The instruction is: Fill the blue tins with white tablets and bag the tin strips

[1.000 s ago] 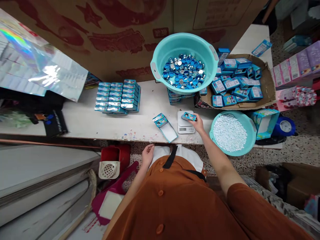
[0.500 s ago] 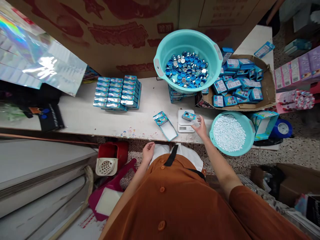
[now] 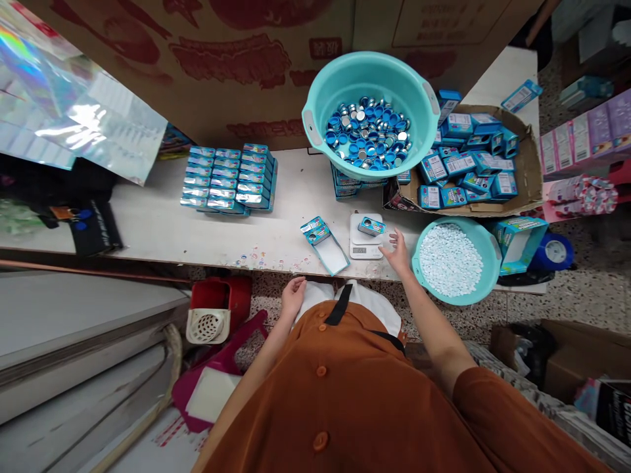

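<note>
A small blue tin box [image 3: 371, 226] lies on the white digital scale [image 3: 365, 252], whose display shows digits too small to read surely. Just right of the scale, my right hand [image 3: 396, 252] is open, its fingers apart and holding nothing. My left hand [image 3: 294, 296] rests by my lap, below the table edge, with loosely curled fingers and nothing visible in it. Left of the scale lies an open blue carton [image 3: 333, 255] with blue tins [image 3: 315, 231] at its far end. A turquoise basin [image 3: 456, 299] full of white pellets stands right of my right hand.
A larger turquoise basin [image 3: 315, 98] holds blue and silver caps. Behind the scale on the right, a cardboard tray [image 3: 530, 157] is heaped with blue boxes. Stacked blue boxes [image 3: 229, 180] stand at the left. A big carton [image 3: 276, 66] walls off the back.
My right hand has drawn slightly away from the tin on the scale, and its fingers have spread. Digits now show on the display. My left hand stays where it was.
</note>
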Available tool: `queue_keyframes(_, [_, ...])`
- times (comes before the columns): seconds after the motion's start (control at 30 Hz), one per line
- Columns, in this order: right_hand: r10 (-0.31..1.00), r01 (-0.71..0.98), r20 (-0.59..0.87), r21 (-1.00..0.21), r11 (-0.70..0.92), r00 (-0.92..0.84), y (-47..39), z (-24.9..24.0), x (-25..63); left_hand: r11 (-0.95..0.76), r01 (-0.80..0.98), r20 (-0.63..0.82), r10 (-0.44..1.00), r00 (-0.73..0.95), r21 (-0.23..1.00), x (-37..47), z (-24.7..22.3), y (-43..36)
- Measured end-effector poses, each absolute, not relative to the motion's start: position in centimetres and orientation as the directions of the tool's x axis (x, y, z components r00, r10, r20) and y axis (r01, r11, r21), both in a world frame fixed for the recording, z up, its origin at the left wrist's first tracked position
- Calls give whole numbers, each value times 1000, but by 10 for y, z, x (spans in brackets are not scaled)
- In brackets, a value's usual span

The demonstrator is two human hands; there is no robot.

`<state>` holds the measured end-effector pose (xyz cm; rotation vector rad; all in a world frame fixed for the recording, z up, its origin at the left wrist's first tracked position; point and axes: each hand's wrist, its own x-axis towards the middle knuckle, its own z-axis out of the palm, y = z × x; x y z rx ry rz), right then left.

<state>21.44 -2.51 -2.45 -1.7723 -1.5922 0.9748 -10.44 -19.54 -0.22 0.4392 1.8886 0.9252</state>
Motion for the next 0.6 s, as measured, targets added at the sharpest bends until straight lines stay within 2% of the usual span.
queue_keyframes(0.6, [989, 587, -147, -799, -131, 21, -15, -19, 209, 674, -102, -624, 601, -500, 732, -106, -2, -201])
